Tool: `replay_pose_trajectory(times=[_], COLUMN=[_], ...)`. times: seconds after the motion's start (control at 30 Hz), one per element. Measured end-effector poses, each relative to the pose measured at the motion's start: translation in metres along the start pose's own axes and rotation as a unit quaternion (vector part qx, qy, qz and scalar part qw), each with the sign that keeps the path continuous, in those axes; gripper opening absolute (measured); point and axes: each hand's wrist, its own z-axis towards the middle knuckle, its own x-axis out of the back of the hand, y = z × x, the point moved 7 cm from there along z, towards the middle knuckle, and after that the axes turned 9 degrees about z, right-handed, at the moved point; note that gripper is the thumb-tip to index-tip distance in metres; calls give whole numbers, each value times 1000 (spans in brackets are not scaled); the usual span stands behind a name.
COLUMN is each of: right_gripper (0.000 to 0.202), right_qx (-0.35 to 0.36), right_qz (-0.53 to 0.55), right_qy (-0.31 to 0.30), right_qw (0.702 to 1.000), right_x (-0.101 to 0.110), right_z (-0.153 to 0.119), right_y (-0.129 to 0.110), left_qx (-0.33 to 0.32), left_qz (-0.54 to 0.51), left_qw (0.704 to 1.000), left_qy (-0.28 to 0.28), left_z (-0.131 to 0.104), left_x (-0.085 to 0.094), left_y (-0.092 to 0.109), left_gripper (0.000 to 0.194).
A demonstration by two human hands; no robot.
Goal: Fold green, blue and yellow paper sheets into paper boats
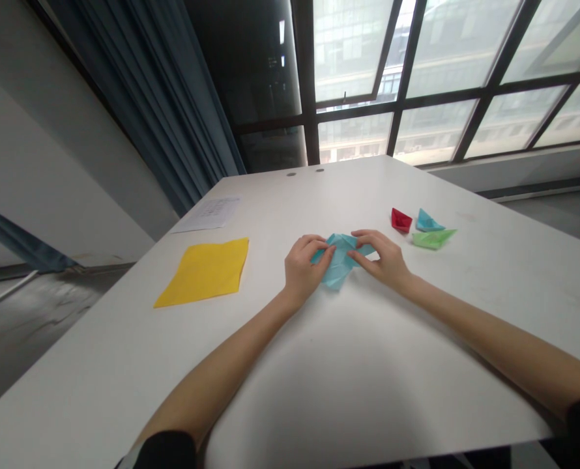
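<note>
A partly folded sheet of light blue paper is held between my two hands above the white table. My left hand pinches its left side, the thumb lying over the creased surface. On the right side, my right hand grips the paper between thumb and fingers. Creases and raised flaps show in the middle, and one corner points down towards me. The fingers cover parts of both side edges.
Right of my hands sit three small folded paper boats: a red boat, a blue boat and a green boat. Yellow paper lies to the left on the white table. A printed sheet is behind it.
</note>
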Motion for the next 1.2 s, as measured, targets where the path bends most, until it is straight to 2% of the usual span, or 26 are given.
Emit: replay_pose_trajectory(times=[0.17,0.37,0.5,0.77,1.03,1.2], right_gripper=[11,18,24,28,21,20], right_qx=[-24,-155,-216,-215,-180,-147], right_qz=[-7,49,99,57,68,49], right_qy=[-34,-70,-96,-100,-163,-125], right_qw=[999,984,967,970,968,980], right_x=[-5,-11,-17,-17,-24,-19], right_z=[2,2,-1,-1,0,1], right_y=[2,23,33,35,29,25], left_qx=[19,73,116,139,136,142], left_qz=[-4,-42,-74,-66,-76,-84], left_qw=[1000,992,985,985,985,984], left_qy=[-21,-92,-100,-74,-69,-69], left_z=[1,4,4,2,2,3], left_x=[-4,-14,-14,-12,-11,-11], left_y=[-2,-12,-17,-26,-22,-22], left_gripper=[14,13,12,13,10,11])
